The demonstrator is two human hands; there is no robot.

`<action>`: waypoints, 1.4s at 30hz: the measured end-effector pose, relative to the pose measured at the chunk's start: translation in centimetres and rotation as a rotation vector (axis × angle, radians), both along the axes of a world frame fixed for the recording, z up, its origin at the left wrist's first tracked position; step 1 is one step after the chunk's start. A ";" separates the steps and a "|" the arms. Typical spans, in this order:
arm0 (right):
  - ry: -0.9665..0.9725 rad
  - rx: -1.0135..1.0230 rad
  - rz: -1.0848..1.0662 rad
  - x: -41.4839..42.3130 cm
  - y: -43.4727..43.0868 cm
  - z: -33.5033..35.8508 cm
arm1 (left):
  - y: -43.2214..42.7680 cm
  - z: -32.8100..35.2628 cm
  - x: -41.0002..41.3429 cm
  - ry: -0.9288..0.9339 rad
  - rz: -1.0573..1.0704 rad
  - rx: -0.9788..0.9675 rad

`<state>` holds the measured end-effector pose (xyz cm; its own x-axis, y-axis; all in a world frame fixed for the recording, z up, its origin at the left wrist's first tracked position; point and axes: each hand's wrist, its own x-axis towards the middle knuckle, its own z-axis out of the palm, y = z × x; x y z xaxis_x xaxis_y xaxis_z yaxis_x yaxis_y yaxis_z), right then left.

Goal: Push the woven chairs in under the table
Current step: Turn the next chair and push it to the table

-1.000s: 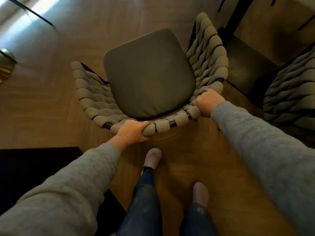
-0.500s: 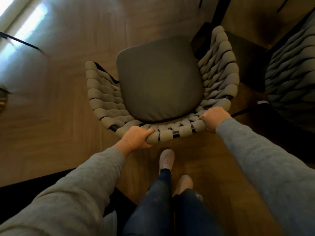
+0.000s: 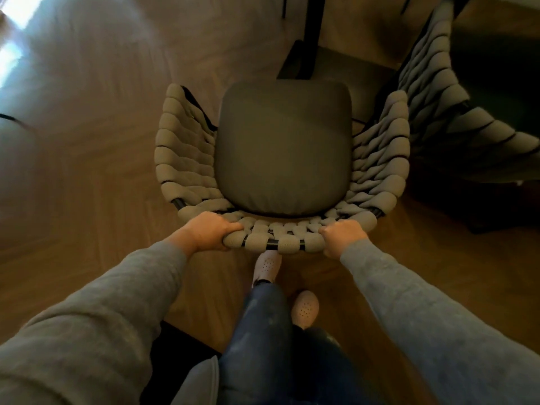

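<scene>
A woven chair [image 3: 282, 159] with thick grey rope sides and a dark grey seat cushion stands right in front of me, its back towards me. My left hand [image 3: 209, 232] grips the left part of the top back rail. My right hand [image 3: 342, 236] grips the right part of the same rail. Beyond the front of the seat stands a black table leg [image 3: 309, 36] on a flat dark base. A second woven chair [image 3: 447, 112] is at the right, partly in shadow.
The floor is brown herringbone wood [image 3: 87, 176], bright with window glare at the top left. My two feet in pale perforated shoes [image 3: 304, 308] stand just behind the chair. A dark mat edge [image 3: 175, 361] lies at the lower left.
The chair has turned from an angle to square with me and moved right, towards the table leg. Both hands kept their grip on the back rail. My feet have stepped forward.
</scene>
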<state>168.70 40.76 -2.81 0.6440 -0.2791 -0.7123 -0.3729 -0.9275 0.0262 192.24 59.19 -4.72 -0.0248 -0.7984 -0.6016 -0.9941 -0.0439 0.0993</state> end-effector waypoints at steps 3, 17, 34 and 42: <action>-0.038 -0.010 -0.046 1.0 -1.3 0.2 | -2.4 0.5 1.4 -0.042 -0.004 0.013; -0.091 -0.066 -0.325 10.0 -6.6 -0.1 | -13.4 1.6 12.5 -0.076 -0.152 0.028; -0.082 0.205 -0.522 14.8 -11.7 0.8 | -17.5 0.7 19.6 0.106 0.014 0.023; -0.773 -0.106 -1.845 11.7 -9.6 -1.7 | -17.9 0.1 17.5 -0.076 1.111 -0.482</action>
